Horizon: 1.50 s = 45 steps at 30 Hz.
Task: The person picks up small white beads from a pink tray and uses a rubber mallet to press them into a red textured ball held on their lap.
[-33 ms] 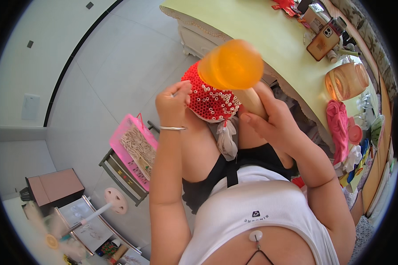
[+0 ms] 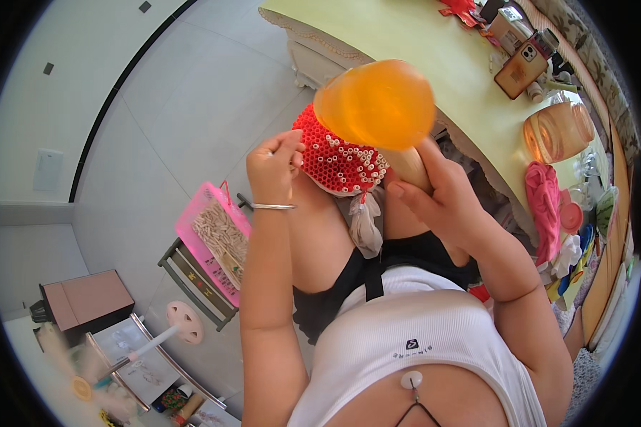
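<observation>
Head view: mallet [image 2: 374,105] with a translucent orange head, slightly blurred, at upper centre of the frame. Its pale handle points to lower right, gripped by the right hand [image 2: 450,186], thumb along the near side. The orange head covers the upper right part of a round bundle of red tubes [image 2: 335,162]; whether the two touch, cannot tell.

Bundle sits at centre, between the person's knees, tube ends facing up. Short white sticks [image 2: 372,168] stand in many tubes, mostly toward the right side; many on the left are unfilled. A whitish bag [image 2: 367,226] hangs just below the bundle.

Left hand [image 2: 271,168]: just beside the bundle's left edge, fingers curled in with the thumb against them; cannot tell whether something small is pinched there. Silver bangle [image 2: 273,206] on that wrist.

Left of centre: pink basket [image 2: 186,222] holding a heap of white sticks, resting on a folding stool [image 2: 186,279].

Upper right: pale green table [image 2: 349,23] bearing a phone [image 2: 523,68], a clear jar [image 2: 557,134] and a pink cloth [image 2: 543,206].

Lower left: brownish-pink box [image 2: 92,304].
</observation>
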Each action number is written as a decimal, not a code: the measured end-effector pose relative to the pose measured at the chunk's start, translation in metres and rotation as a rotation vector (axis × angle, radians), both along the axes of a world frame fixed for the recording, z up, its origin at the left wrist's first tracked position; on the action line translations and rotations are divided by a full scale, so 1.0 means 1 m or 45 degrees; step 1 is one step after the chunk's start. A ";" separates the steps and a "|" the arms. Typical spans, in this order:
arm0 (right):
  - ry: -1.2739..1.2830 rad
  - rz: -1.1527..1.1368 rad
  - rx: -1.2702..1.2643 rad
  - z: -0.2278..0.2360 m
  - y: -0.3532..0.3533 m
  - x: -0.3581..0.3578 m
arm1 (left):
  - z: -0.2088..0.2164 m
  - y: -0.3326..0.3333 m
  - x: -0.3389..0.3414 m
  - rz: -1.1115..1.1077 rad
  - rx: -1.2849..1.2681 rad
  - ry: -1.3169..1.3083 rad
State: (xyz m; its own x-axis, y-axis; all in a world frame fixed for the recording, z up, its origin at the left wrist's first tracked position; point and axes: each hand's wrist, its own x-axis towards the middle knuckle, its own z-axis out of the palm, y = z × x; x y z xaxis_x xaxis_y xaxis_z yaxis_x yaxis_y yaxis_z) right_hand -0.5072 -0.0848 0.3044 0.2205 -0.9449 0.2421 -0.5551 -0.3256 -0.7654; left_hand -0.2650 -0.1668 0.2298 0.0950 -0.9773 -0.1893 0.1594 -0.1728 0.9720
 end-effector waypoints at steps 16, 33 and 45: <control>-0.146 -0.163 0.520 -0.022 0.001 -0.011 | -0.009 0.011 0.039 -0.105 0.481 1.047; -0.311 -0.137 0.679 -0.042 0.008 -0.024 | -0.003 0.025 0.034 -0.134 0.365 0.781; -0.447 -0.306 0.863 -0.049 0.014 -0.023 | -0.105 0.090 0.169 0.585 0.315 0.115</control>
State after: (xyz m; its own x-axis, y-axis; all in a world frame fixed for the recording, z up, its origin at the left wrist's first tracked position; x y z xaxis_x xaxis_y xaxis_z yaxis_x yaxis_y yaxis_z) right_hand -0.5303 -0.0704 0.2551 0.0097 -0.9230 -0.3846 -0.2410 0.3711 -0.8968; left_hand -0.0955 -0.0765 0.1244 0.4756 -0.7639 -0.4362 0.3539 -0.2878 0.8899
